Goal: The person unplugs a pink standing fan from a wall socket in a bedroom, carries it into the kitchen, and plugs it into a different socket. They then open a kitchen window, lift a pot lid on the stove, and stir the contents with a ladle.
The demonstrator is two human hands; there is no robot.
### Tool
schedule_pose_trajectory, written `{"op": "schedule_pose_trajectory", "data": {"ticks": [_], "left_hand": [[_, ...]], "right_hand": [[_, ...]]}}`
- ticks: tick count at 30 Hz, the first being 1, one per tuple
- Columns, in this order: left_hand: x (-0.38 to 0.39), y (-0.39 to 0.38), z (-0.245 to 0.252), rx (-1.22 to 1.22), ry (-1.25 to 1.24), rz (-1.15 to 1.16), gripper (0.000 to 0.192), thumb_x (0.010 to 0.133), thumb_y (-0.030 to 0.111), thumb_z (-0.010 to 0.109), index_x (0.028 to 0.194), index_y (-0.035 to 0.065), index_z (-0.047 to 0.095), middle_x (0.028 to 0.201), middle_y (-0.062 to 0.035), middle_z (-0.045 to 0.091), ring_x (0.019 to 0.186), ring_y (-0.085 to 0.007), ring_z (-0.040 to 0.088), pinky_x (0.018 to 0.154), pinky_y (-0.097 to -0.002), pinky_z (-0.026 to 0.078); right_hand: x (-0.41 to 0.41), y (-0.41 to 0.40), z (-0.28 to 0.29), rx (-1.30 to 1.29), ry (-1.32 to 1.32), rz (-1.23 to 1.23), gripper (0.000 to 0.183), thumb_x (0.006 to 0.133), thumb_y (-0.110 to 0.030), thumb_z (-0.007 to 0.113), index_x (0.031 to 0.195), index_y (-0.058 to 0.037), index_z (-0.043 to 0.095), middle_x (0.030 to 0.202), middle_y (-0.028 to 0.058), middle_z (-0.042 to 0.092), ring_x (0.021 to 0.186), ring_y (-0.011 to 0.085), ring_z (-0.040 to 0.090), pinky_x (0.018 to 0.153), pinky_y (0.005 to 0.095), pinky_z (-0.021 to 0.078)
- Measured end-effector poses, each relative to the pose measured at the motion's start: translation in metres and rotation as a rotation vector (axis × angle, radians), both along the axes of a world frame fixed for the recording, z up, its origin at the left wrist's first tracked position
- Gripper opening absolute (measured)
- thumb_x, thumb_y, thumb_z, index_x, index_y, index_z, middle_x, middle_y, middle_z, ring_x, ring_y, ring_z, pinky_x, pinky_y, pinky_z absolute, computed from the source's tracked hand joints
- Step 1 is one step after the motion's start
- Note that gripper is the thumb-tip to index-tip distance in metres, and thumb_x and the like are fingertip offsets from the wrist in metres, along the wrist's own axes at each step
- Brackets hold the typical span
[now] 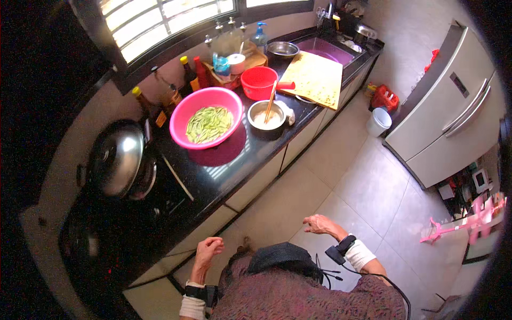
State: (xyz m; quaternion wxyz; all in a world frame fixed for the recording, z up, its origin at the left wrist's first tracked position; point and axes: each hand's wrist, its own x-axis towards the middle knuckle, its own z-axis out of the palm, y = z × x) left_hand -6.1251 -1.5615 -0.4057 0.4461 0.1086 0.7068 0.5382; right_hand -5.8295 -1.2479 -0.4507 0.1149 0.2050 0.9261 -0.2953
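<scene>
My left hand (pixel 209 249) is raised near the front of the lower cabinets, fingers curled, with nothing visible in it. Over the tiled floor, my right hand (pixel 318 224) has its fingers loosely bent and apart and holds nothing. Beyond them on the dark counter, a pink plastic basin (pixel 176 122) contains cut green vegetable pieces (pixel 210 124) in liquid. To its right, wooden chopsticks (pixel 271 102) rest in a steel bowl (pixel 251 120) with pale contents. Behind that bowl stands a red plastic basket (pixel 259 82) beside a wooden cutting board (pixel 314 78) bearing small scraps.
A domed metal wok lid (pixel 118 160) lies at the stove, left. Bottles (pixel 187 72) line the wall. A steel basin (pixel 283 49) stands near the sink (pixel 326 51). Across the floor are a white bucket (pixel 379 121), a refrigerator (pixel 444 108) and a pink stand (pixel 452 229).
</scene>
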Motion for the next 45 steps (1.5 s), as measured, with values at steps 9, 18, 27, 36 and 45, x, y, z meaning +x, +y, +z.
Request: {"op": "schedule_pose_trajectory", "data": {"ticks": [9, 18, 27, 36, 45], "left_hand": [[-0.058, 0.209, -0.003, 0.038, 0.001, -0.316, 0.016, 0.082, 0.015, 0.058, 0.089, 0.0004, 0.061, 0.072, -0.0036, 0.059, 0.063, -0.0098, 0.055, 0.055, -0.0226, 0.044], [-0.027, 0.428, 0.059, 0.128, -0.036, -0.508, 0.02, 0.083, 0.015, 0.058, 0.095, -0.001, 0.059, 0.08, -0.0028, 0.059, 0.072, -0.0095, 0.054, 0.066, -0.0222, 0.044], [0.002, 0.499, 0.075, 0.1, -0.027, -0.24, 0.022, 0.083, 0.019, 0.058, 0.096, 0.0009, 0.06, 0.083, -0.0038, 0.06, 0.074, -0.0099, 0.057, 0.065, -0.0223, 0.046], [-0.041, 0.501, 0.043, 0.093, -0.066, 0.192, 0.029, 0.087, 0.026, 0.054, 0.102, 0.0013, 0.054, 0.086, -0.0085, 0.06, 0.073, -0.0139, 0.059, 0.062, -0.0248, 0.049], [-0.071, 0.514, 0.029, 0.187, -0.115, 0.264, 0.023, 0.084, 0.018, 0.056, 0.095, -0.0013, 0.057, 0.084, -0.0075, 0.061, 0.07, -0.0127, 0.059, 0.06, -0.0249, 0.049]], "right_hand": [[0.03, 0.104, -0.017, -0.102, -0.134, -0.288, 0.046, 0.074, -0.035, 0.063, 0.11, -0.0072, 0.056, 0.095, 0.0157, 0.063, 0.088, 0.0295, 0.061, 0.077, 0.0375, 0.0476], [0.068, 0.258, 0.011, -0.211, -0.076, -0.467, 0.044, 0.074, -0.034, 0.062, 0.106, -0.0049, 0.059, 0.094, 0.0146, 0.064, 0.086, 0.0276, 0.061, 0.078, 0.0356, 0.0471], [-0.014, 0.502, 0.111, -0.02, 0.313, -0.237, 0.031, 0.073, -0.022, 0.064, 0.097, -0.0027, 0.06, 0.08, 0.0131, 0.063, 0.073, 0.0198, 0.061, 0.066, 0.031, 0.0484], [-0.165, 0.54, 0.18, -0.088, 0.358, -0.138, 0.034, 0.077, -0.023, 0.062, 0.104, -0.0026, 0.058, 0.079, 0.0102, 0.062, 0.073, 0.0162, 0.058, 0.066, 0.0282, 0.0468], [-0.289, 0.499, 0.178, -0.598, 0.306, -0.228, 0.053, 0.081, -0.028, 0.059, 0.125, -0.0033, 0.041, 0.087, 0.0093, 0.057, 0.067, 0.0136, 0.056, 0.057, 0.0253, 0.0477]]}}
